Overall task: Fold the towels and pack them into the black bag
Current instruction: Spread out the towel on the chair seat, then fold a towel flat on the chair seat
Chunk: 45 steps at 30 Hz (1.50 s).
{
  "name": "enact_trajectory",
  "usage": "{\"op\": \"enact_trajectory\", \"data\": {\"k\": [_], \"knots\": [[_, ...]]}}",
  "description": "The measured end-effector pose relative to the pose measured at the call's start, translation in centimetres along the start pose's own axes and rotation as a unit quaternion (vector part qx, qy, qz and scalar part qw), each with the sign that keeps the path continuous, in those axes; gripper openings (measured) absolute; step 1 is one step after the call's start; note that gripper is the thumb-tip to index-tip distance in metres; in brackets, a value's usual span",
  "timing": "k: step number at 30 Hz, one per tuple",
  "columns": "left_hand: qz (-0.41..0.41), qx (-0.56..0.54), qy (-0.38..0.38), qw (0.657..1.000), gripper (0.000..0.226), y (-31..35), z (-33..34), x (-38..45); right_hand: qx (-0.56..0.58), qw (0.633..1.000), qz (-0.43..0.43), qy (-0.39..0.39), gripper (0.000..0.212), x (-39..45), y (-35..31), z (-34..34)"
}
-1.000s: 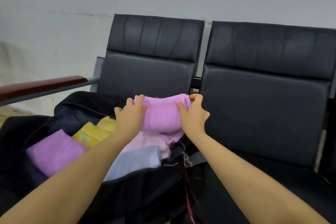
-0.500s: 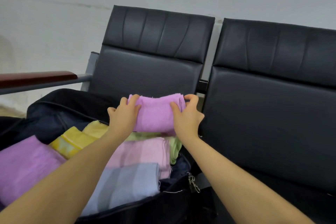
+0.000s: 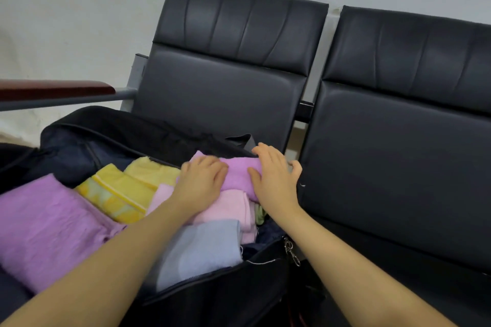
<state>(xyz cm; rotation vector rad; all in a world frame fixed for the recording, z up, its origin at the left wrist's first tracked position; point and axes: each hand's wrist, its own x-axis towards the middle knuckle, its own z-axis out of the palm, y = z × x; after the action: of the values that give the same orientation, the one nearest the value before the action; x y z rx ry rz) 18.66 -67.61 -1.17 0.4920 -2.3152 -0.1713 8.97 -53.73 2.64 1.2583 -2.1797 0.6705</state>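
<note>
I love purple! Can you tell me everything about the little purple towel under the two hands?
The small folded purple terry towel looks soft and fuzzy. It is folded into a thick bundle and lies at the far right end of the open black bag, on top of a folded pink towel. The left hand lies on its left part, the right hand on its right part, fingers fairly straight.

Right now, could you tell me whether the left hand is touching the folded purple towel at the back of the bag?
Touching. The head view shows the left hand resting palm-down on the purple towel, fingers overlapping it with no gap.
</note>
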Motion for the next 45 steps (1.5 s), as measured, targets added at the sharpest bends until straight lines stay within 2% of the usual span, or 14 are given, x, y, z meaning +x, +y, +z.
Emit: {"op": "enact_trajectory", "data": {"k": [1,2,4,5,8,15,19,22,23,25,28,31,36,45], "knots": [[-0.014,0.004,-0.079,0.997,0.087,0.1,0.0,-0.3,-0.009,0.999,-0.032,-0.007,0.040,0.0,0.0,0.0],[-0.026,0.030,-0.160,0.986,0.097,-0.5,0.5,-0.4,-0.022,0.998,-0.056,-0.021,0.039,-0.1,0.0,-0.1],[-0.045,0.091,-0.265,0.959,0.088,-1.8,1.2,-0.2,-0.068,0.990,-0.087,-0.087,0.038,0.0,0.0,-0.3],[-0.064,0.089,-0.283,0.953,0.079,-2.0,1.4,-0.2,-0.095,0.983,-0.091,-0.130,0.040,0.0,0.2,-0.2],[-0.131,0.057,-0.283,0.948,0.053,-1.3,1.0,-0.3,-0.126,0.968,-0.049,-0.210,0.048,-0.4,1.1,0.1],[-0.136,0.099,-0.266,0.949,0.052,-0.1,0.6,-0.4,-0.134,0.955,0.040,-0.263,0.055,-2.2,1.9,0.5],[-0.101,0.135,-0.211,0.963,0.058,1.4,-1.9,-1.1,-0.131,0.953,0.072,-0.262,0.055,-3.0,2.0,-1.8],[-0.047,0.154,-0.199,0.967,0.090,3.9,-4.7,-2.1,-0.105,0.960,0.097,-0.241,0.053,-4.6,2.3,-4.4],[-0.034,0.151,-0.193,0.969,0.098,5.1,-5.7,-2.3,-0.098,0.963,0.102,-0.231,0.053,-5.3,2.4,-5.4],[-0.003,0.148,-0.178,0.973,0.097,7.9,-7.2,-2.8,-0.092,0.967,0.106,-0.212,0.053,-6.9,2.6,-7.8],[0.046,0.103,-0.120,0.986,0.065,13.0,-9.1,-4.5,-0.095,0.972,0.107,-0.189,0.052,-9.6,3.5,-12.0],[0.056,0.076,-0.164,0.982,0.049,18.6,-9.5,-7.2,-0.093,0.974,0.115,-0.170,0.050,-13.2,5.3,-16.7],[0.095,0.020,-0.174,0.980,0.049,28.1,-8.6,-10.0,-0.104,0.972,0.150,-0.146,0.046,-20.7,10.0,-24.5],[0.185,-0.079,-0.229,0.952,0.048,46.8,-3.6,-14.3,-0.134,0.939,0.297,-0.109,0.038,-33.2,20.8,-36.1]]}}
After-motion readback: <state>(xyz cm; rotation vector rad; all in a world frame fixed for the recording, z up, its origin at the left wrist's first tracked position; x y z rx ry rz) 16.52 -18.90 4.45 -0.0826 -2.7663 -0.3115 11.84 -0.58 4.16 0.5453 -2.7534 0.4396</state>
